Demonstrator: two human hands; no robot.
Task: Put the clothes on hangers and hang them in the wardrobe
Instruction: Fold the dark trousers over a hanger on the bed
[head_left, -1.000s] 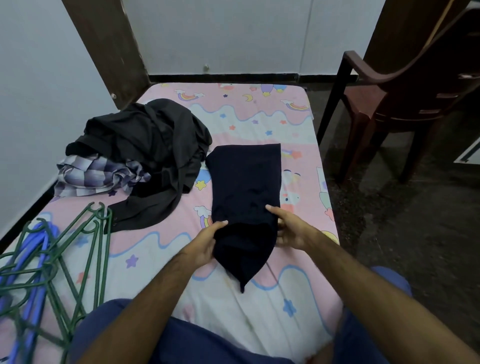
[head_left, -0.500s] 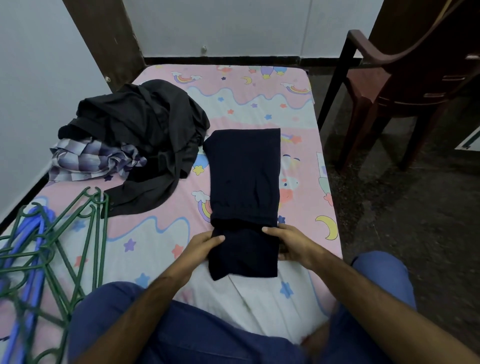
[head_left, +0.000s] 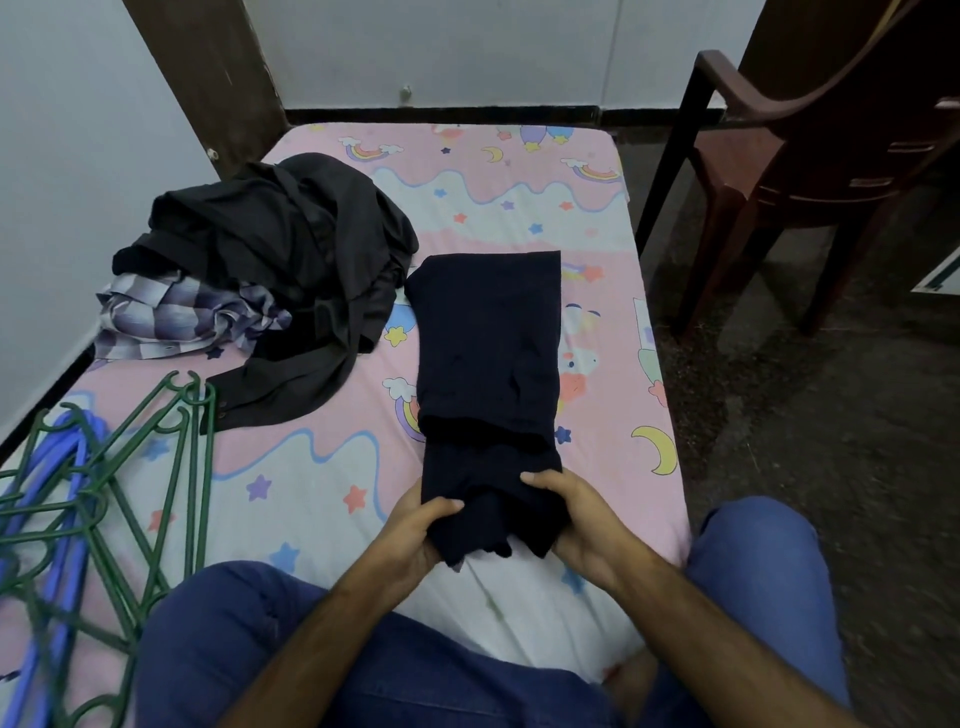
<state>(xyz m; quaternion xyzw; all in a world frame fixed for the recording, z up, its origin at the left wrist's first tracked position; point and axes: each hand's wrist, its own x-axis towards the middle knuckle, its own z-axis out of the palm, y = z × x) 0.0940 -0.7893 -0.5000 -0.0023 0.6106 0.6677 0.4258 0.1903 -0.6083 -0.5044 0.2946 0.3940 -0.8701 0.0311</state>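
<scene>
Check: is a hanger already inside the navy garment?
No; the hangers lie apart at the bed's left, both hands gripping the navy garment.

Bare forearms, sleeveless to the elbows; blue trousers (head_left: 291, 654).

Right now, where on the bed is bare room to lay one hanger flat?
The widest bare sheet lies between the green hangers and the navy garment, below the dark grey shirt. The far end, beyond the navy garment, is also bare. The left side is crowded: checked shirt, hangers. Both hands, left and right, grip the garment's near end.
</scene>
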